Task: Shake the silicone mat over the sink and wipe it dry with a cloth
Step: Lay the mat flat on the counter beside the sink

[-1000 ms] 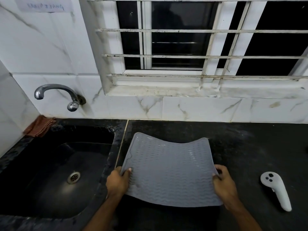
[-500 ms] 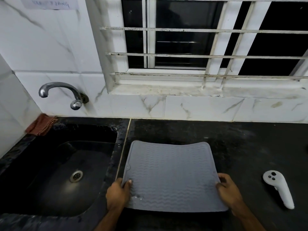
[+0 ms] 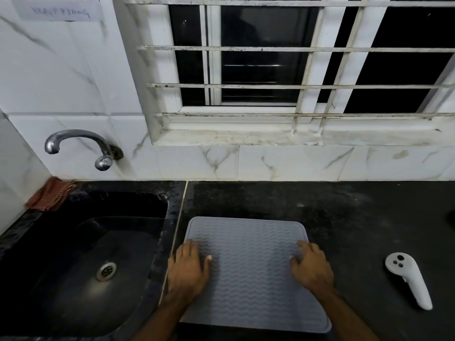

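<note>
The grey silicone mat [image 3: 251, 271] lies flat on the black counter [image 3: 344, 212], just right of the sink [image 3: 86, 267], its ribbed wavy face up. Its longer sides run from the person toward the tiled wall, and its left edge lies near the seam beside the sink rim. The left hand [image 3: 189, 269] rests palm down on the mat's left side, fingers spread and fairly straight, gripping nothing. The right hand [image 3: 312, 267] rests on the right side, fingers loosely bent, pressing rather than pinching. A reddish cloth [image 3: 49, 195] sits at the sink's far left corner, below the tap [image 3: 81, 146]. A white controller [image 3: 408, 279] lies on the counter, well right of the mat. A paper label [image 3: 59, 11] on the wall bears handwriting too faint to read.
</note>
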